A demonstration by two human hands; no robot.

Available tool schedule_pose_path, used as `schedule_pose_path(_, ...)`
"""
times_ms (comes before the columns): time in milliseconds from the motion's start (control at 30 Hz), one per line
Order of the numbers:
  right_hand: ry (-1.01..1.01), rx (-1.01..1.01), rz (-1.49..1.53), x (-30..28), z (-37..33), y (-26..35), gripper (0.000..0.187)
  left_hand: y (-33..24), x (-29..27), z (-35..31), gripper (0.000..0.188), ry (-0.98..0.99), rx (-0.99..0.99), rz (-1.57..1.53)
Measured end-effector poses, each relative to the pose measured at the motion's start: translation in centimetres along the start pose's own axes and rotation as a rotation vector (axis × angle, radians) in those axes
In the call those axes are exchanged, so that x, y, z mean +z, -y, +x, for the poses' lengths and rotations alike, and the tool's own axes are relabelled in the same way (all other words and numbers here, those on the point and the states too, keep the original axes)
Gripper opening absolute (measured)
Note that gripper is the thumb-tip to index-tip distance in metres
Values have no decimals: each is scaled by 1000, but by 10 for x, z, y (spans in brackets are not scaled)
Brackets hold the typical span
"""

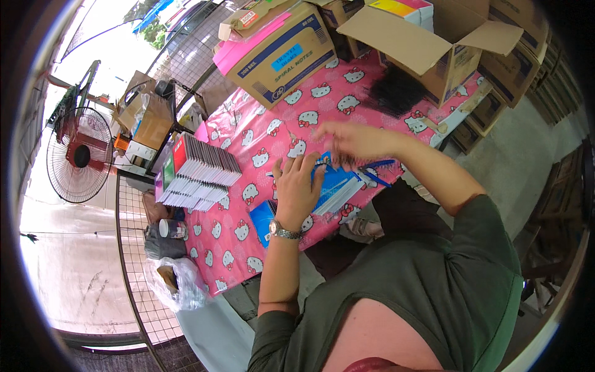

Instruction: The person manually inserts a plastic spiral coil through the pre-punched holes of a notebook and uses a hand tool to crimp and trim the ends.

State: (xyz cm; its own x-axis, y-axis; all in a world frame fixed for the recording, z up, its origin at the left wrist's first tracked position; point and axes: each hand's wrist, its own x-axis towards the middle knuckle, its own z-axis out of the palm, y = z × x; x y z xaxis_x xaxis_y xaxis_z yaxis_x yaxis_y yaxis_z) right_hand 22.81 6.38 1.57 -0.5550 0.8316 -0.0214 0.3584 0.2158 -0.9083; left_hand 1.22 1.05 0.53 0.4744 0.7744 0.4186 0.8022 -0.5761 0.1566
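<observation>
My left hand point(296, 186) lies over a group of blue-covered notebooks point(338, 191), fingers spread and thumb toward their covers. My right hand point(353, 144) is above the far edge of these notebooks, its fingers smeared by motion. Whether it holds anything cannot be made out. The notebooks overlap, their white page edges facing me. Left of my left wrist, another blue notebook point(263, 220) is partly covered by my hand and forearm. Long blue strips point(377, 173), perhaps more notebook edges, stick out to the right, below my right forearm.
A pink cartoon-patterned cloth point(238, 214) covers the table. Stacked spiral notebooks point(198, 170) stand on the left. Behind are a closed-sided carton point(282, 59), an open carton point(455, 65) and a black heap of thin strands point(396, 90). A fan point(80, 155) stands beyond the left side.
</observation>
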Motion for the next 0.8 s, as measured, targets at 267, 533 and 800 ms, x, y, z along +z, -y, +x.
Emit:
schedule_pose_path(267,-124,-263,-776,15,68,-244,52,-1,2,-2,26,-62,-25,109)
schedule_pose_path(533,573,-222,493,-31,30,-24,51,9,9,-7,35,-68,-124,-93)
schedule_pose_path(800,416,-156,55,-35,37,-22,54,10,8,0,37,-121,-66,-136)
